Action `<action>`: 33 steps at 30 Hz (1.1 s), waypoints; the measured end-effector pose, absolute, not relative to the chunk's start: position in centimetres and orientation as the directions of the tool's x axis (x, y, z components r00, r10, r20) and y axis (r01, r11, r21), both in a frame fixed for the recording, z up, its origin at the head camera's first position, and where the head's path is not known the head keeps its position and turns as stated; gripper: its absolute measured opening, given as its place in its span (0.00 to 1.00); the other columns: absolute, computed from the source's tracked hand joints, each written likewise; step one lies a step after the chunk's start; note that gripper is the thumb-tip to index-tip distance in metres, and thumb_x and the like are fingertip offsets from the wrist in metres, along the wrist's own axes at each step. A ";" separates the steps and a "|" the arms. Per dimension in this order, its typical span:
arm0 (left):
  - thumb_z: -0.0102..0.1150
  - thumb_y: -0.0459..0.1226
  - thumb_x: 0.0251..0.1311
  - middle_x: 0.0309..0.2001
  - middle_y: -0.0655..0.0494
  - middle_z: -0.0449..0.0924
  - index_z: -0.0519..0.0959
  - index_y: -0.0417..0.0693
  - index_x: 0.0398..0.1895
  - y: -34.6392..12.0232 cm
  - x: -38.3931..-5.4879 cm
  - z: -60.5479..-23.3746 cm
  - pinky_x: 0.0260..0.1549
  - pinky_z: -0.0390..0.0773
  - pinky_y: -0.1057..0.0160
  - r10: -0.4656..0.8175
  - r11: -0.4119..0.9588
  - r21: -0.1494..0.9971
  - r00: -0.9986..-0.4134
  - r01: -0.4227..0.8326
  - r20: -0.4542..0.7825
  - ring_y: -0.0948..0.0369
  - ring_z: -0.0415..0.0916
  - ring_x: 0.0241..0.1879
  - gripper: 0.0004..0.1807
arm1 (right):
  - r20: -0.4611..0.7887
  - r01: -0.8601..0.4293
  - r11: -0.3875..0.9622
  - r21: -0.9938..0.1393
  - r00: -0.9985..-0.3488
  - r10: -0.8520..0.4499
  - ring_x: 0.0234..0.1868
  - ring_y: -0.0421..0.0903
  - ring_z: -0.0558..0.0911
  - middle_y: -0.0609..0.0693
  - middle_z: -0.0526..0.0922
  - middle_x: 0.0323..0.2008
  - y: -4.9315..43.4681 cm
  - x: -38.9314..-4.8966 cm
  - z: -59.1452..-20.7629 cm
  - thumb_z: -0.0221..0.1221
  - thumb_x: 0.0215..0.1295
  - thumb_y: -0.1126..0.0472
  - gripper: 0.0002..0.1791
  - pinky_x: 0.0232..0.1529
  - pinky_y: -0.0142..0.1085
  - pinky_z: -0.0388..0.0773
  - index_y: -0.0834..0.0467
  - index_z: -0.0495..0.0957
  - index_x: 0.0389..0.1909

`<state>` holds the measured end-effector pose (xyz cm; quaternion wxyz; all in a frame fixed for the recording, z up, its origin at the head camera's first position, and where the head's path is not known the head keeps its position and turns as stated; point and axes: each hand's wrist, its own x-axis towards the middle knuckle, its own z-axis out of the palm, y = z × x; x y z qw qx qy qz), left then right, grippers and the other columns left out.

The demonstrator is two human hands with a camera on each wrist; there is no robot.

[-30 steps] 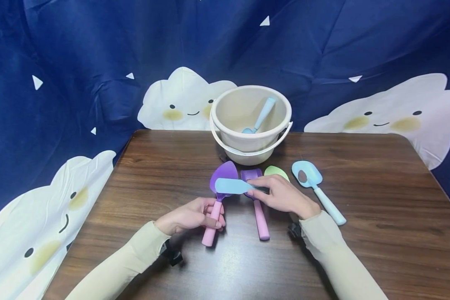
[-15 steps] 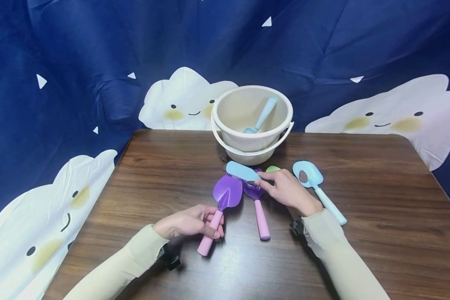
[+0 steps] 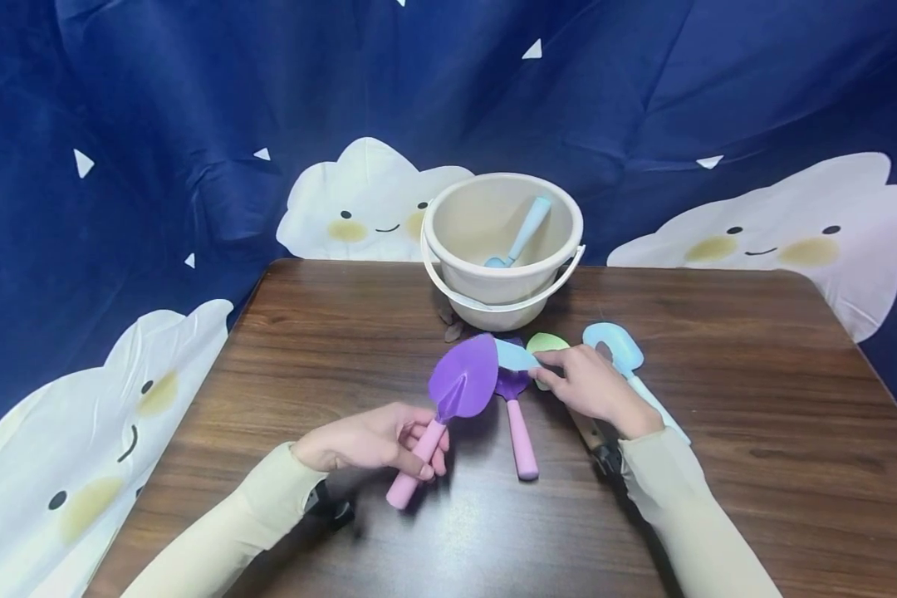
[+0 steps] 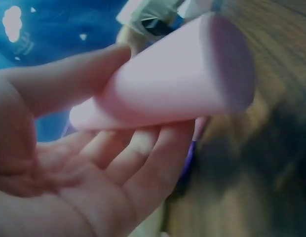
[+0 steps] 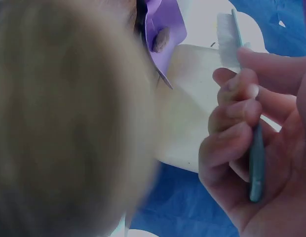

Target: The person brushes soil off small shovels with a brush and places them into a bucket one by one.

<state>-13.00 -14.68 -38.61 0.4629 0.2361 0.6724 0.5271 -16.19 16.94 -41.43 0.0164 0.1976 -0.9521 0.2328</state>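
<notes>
My left hand [image 3: 389, 440] holds a purple toy trowel [image 3: 463, 378] by its pink handle [image 4: 163, 74], thumb on one side and fingers under the other. The broad blade tilts up above the table. To its right, my right hand [image 3: 594, 386] pinches a light blue brush [image 3: 516, 355]. Pale bristles [image 5: 227, 39] show in the right wrist view, with the fingers curled about its handle [image 5: 256, 168]. In the head view the trowel blade hides the brush's far end. A second purple shovel [image 3: 522, 440] lies below the brush, and a brown stone [image 5: 162, 39] sits in it.
A green shovel [image 3: 546, 342] lies partly under my right hand. Further right is a light blue shovel [image 3: 620, 345] with a brown patch in its scoop. Behind stands a white bucket [image 3: 448, 266] with a blue-handled tool [image 3: 529, 226] inside. Small brown pieces [image 3: 453, 332] lie beside it.
The brush has gone from over the trowel blade, past its tip, to the blade's right side. The trowel's blade has swung right and its handle end toward the lower left.
</notes>
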 end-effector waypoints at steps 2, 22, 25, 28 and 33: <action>0.60 0.21 0.53 0.46 0.31 0.79 0.70 0.31 0.51 -14.4 -13.5 -37.7 0.51 0.81 0.49 0.798 0.297 0.940 -0.497 -0.168 -0.341 0.46 0.82 0.44 0.21 | 0.137 -0.397 0.806 -0.440 -0.916 -0.376 0.28 0.42 0.77 0.44 0.81 0.26 17.1 -16.0 -41.5 0.60 0.64 0.55 0.08 0.33 0.38 0.74 0.52 0.84 0.40; 0.59 0.29 0.60 0.38 0.52 0.82 0.68 0.34 0.58 -10.0 -18.7 -33.9 0.38 0.83 0.62 0.536 0.021 0.985 -0.830 -0.169 -0.154 0.58 0.82 0.34 0.22 | 0.150 -0.419 0.779 -0.467 -0.905 -0.397 0.40 0.49 0.85 0.50 0.87 0.42 17.6 -15.1 -41.3 0.60 0.65 0.55 0.16 0.43 0.45 0.79 0.58 0.83 0.50; 0.59 0.31 0.61 0.40 0.51 0.81 0.66 0.32 0.61 -9.4 -19.1 -33.8 0.35 0.83 0.63 0.505 0.001 0.983 -0.848 -0.186 -0.161 0.58 0.80 0.33 0.26 | 0.156 -0.423 0.782 -0.458 -0.904 -0.398 0.40 0.49 0.85 0.51 0.87 0.42 17.7 -15.0 -41.3 0.60 0.65 0.55 0.17 0.43 0.46 0.79 0.59 0.83 0.50; 0.58 0.32 0.62 0.43 0.49 0.79 0.66 0.31 0.63 -8.9 -19.6 -33.7 0.34 0.83 0.64 0.483 -0.024 0.977 -0.858 -0.210 -0.172 0.56 0.79 0.34 0.27 | 0.164 -0.429 0.787 -0.444 -0.902 -0.399 0.39 0.48 0.85 0.51 0.87 0.42 17.8 -14.9 -41.3 0.60 0.65 0.56 0.16 0.44 0.46 0.78 0.59 0.83 0.50; 0.55 0.36 0.66 0.42 0.46 0.77 0.67 0.31 0.62 -8.3 -20.1 -33.3 0.31 0.82 0.67 0.454 -0.050 0.972 -0.872 -0.229 -0.182 0.58 0.78 0.31 0.24 | 0.181 -0.429 0.799 -0.422 -0.903 -0.389 0.34 0.47 0.83 0.49 0.88 0.38 18.0 -14.7 -41.3 0.61 0.64 0.56 0.14 0.44 0.47 0.71 0.58 0.84 0.47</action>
